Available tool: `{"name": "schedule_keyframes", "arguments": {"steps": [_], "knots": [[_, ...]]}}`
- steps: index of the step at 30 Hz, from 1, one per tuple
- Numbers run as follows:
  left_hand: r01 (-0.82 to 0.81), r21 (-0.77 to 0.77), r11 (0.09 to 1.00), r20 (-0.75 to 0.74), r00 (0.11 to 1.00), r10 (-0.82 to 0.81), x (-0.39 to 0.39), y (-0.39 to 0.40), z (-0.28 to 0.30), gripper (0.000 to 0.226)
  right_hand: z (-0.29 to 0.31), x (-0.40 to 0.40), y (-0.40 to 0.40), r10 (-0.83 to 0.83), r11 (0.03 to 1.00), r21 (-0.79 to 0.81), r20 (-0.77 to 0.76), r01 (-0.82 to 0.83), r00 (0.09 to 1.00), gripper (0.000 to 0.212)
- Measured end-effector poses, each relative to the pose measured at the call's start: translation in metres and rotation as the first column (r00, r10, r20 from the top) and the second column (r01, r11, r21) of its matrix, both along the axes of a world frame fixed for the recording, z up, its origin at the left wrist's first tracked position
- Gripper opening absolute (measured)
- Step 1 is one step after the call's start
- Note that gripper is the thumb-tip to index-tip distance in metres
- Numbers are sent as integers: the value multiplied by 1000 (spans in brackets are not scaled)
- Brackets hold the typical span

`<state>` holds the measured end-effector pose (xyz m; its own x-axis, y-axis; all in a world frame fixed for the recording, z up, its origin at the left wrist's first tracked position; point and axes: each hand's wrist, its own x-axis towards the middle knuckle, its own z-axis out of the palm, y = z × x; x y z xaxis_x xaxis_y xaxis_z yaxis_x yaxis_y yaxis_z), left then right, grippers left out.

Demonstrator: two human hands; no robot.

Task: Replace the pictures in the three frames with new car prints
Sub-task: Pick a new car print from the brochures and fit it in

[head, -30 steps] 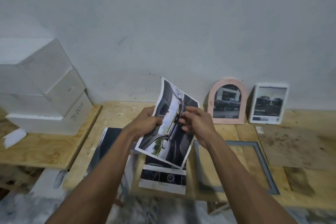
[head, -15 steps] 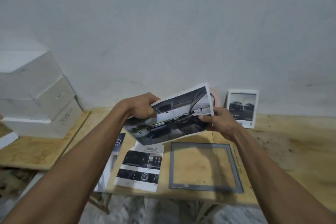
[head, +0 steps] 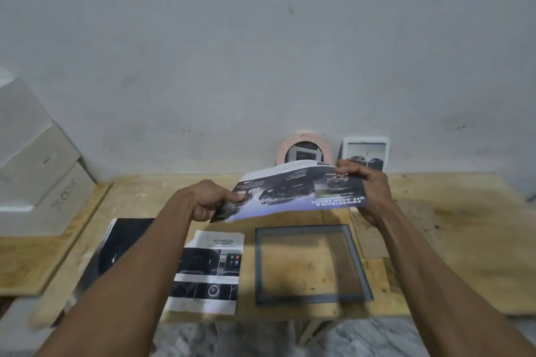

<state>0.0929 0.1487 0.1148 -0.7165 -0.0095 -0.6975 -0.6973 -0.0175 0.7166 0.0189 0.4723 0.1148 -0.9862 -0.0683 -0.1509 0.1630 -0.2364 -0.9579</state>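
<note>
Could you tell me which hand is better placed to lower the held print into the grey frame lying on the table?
Right. The right hand holds the print above the grey frame's far right corner; the left hand is beside it.

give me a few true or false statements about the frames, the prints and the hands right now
1. Both hands hold one car print above the table. True: left hand grips its left end, right hand its right end.
2. The grey frame lying flat has a picture in it. False: bare wood shows through it.
3. The pink arched frame stands against the wall. True.
4. The white frame lies flat on the table. False: it stands upright beside the pink one.
5. A print with dashboard photos lies left of the grey frame. True.
</note>
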Motion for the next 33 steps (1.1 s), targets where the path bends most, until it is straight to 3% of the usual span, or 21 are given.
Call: {"name": "schedule_keyframes", "arguments": {"steps": [2,4,9,11,15,18,21,25,29,33], "knots": [[-79,-17,997,-31,996,78,-1,7,-15,22,-10,3,4,-34,998,51,20,33,999,24],[-152,-64,986,-94,985,145,-1,12,-25,29,-20,8,11,-60,983,172,21,55,998,30],[-249,-151,957,-193,956,219,1,38,-40,42,-45,8,36,-20,1000,6,345,19,939,26],[-252,-179,951,-208,955,213,0,54,-51,46,-54,4,44,-23,995,101,314,-10,949,22],[-238,-295,925,-221,959,176,6,84,-84,49,-82,-4,61,-128,926,376,265,19,956,50],[-273,-444,853,-216,957,194,15,112,-106,35,-104,-4,80,-140,829,559,247,-23,959,40],[-332,-526,783,-198,943,266,24,137,-126,25,-124,0,93,-112,759,647,228,-64,967,30],[-348,-545,763,-152,936,318,36,156,-153,18,-156,6,97,-27,654,744,207,-139,978,21],[-348,-587,731,-139,933,333,35,156,-175,16,-179,4,93,21,642,738,255,-209,967,14],[-292,-654,697,-120,951,286,29,144,-190,18,-202,4,90,-34,598,770,305,-225,952,3]]}}
